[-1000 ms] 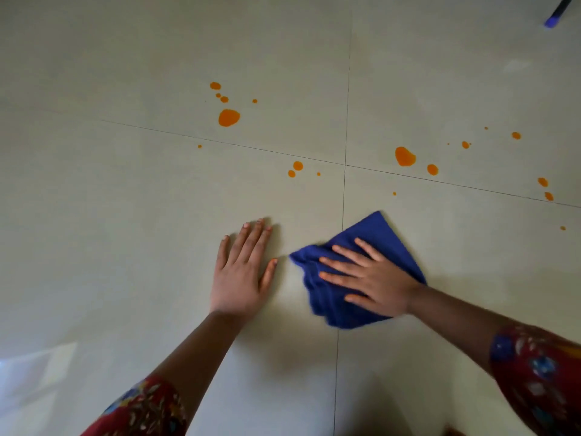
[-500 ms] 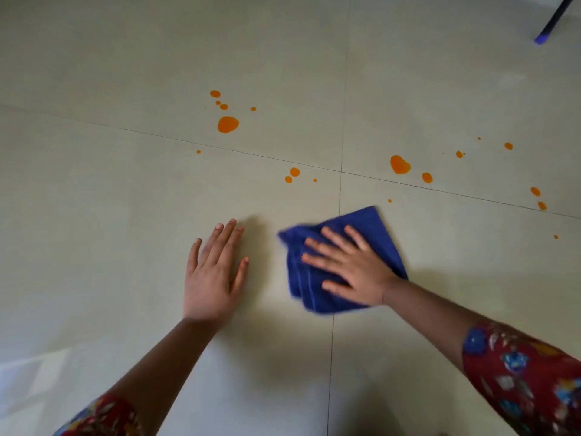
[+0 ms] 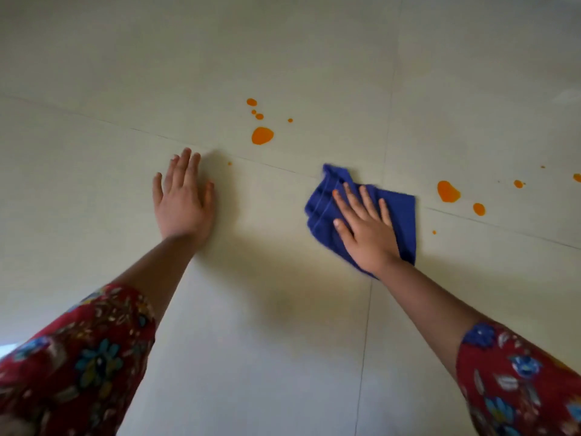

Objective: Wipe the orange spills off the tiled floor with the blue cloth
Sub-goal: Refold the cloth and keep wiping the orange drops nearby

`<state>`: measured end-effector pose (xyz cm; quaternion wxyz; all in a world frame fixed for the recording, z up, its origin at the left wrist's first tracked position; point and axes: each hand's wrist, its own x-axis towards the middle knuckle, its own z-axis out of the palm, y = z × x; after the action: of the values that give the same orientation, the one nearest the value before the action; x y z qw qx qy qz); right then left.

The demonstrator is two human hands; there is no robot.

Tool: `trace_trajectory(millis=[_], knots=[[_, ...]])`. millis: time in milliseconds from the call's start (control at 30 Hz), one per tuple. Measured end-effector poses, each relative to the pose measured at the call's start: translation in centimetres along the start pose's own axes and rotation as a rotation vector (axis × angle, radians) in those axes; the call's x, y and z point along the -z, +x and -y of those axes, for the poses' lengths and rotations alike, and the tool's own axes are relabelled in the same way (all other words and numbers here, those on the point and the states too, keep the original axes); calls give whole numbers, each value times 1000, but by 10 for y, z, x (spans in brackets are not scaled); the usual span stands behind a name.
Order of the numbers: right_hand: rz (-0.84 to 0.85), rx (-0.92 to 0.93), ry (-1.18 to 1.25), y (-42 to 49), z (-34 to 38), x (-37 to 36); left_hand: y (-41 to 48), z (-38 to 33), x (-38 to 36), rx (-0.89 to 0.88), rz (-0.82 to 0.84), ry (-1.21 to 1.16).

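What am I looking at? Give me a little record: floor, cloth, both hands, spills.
floor: pale tiled floor
cloth: blue cloth, crumpled, lying on the floor
right: right hand presses flat on the cloth, fingers straight
left: left hand flat on bare floor, holding nothing
spills: orange spills unwiped; large blob beyond the hands, second blob right of the cloth

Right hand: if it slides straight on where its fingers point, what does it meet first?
Probably only bare floor: the right hand, pressing the cloth, points between the large left spill and the large right spill.
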<state>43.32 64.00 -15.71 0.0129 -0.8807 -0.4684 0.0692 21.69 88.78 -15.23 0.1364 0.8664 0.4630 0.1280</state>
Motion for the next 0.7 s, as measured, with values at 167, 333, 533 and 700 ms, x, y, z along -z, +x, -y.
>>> trace_trajectory(millis=[167, 333, 533, 700], knots=[[21, 278, -31, 27, 42, 3, 18, 5, -13, 173, -15, -30], [71, 448, -83, 56, -6, 10, 20, 7, -15, 170, -20, -14], [26, -86, 30, 161, 46, 15, 22, 5, -15, 186, -8, 6], [-4, 148, 78, 122, 56, 10, 22, 2, -14, 200, 12, 23]])
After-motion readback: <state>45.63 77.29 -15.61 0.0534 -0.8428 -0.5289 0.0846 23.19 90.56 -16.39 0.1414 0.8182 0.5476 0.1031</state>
